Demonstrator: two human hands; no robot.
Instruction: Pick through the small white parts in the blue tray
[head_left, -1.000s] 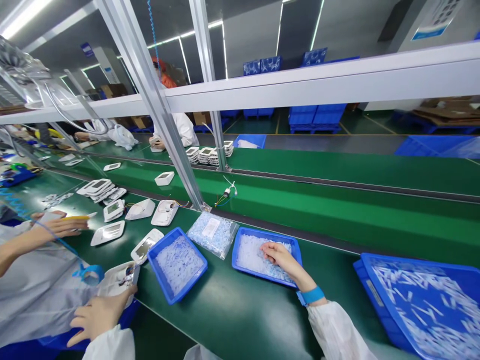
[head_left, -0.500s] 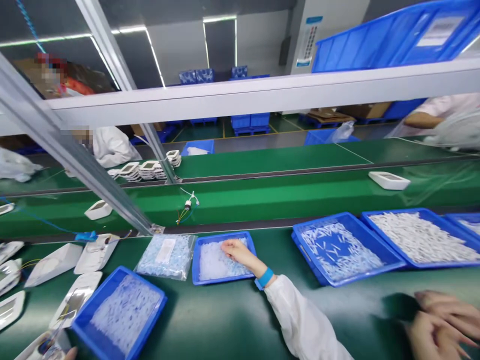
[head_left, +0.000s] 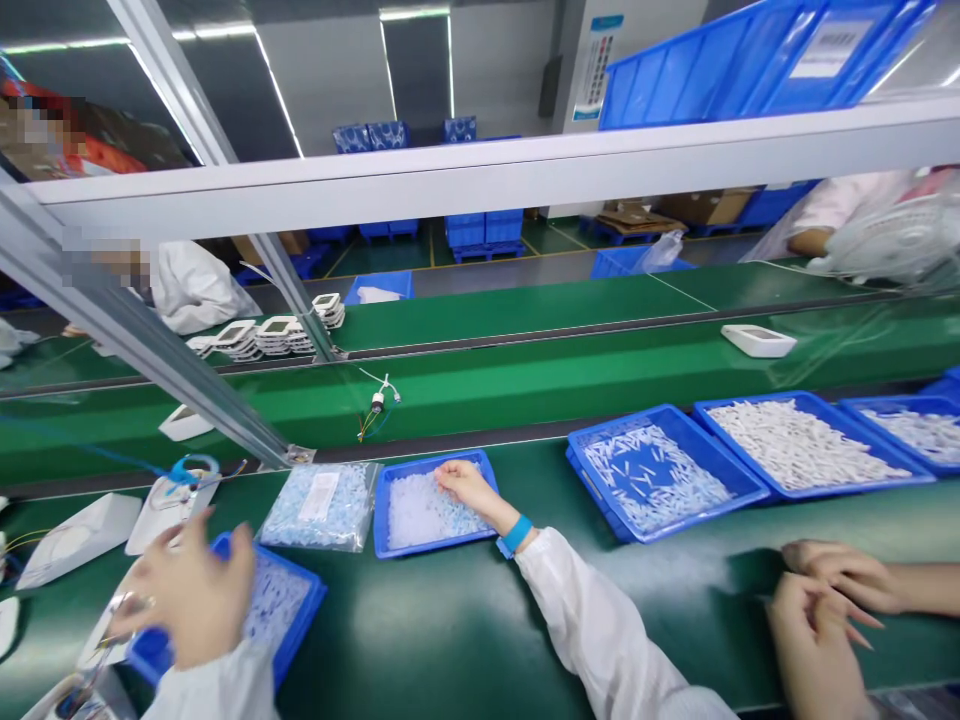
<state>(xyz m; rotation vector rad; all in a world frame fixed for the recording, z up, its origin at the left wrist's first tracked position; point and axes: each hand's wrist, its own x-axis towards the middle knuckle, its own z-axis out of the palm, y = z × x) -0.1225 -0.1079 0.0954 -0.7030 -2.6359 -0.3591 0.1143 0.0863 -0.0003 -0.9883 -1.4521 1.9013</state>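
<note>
Green desk (head_left: 420,640) is stretching across the view, with a pale metal rail (head_left: 450,185) running above it. A wide blue tray (head_left: 701,517) is standing toward the right, holding thin sticks, while a co-worker's hands (head_left: 817,640) are resting nearer the desk's edge. A left-side tray (head_left: 304,625) is sitting partly hidden, and a clear bag (head_left: 319,505) is lying just beside the middle tray (head_left: 431,547). The main change is showing on the left: the person's left hand (head_left: 199,600) is now appearing almost whole, blurred over the left-side tray, instead of just peeking in at the corner. Its fingers are spreading apart, seemingly gripping nothing, so it is probably free. The right hand (head_left: 469,490) is remaining at the middle tray, its fingertips pinching together among small pale pieces (head_left: 412,505); whether one is sitting between them, nobody can tell.
</note>
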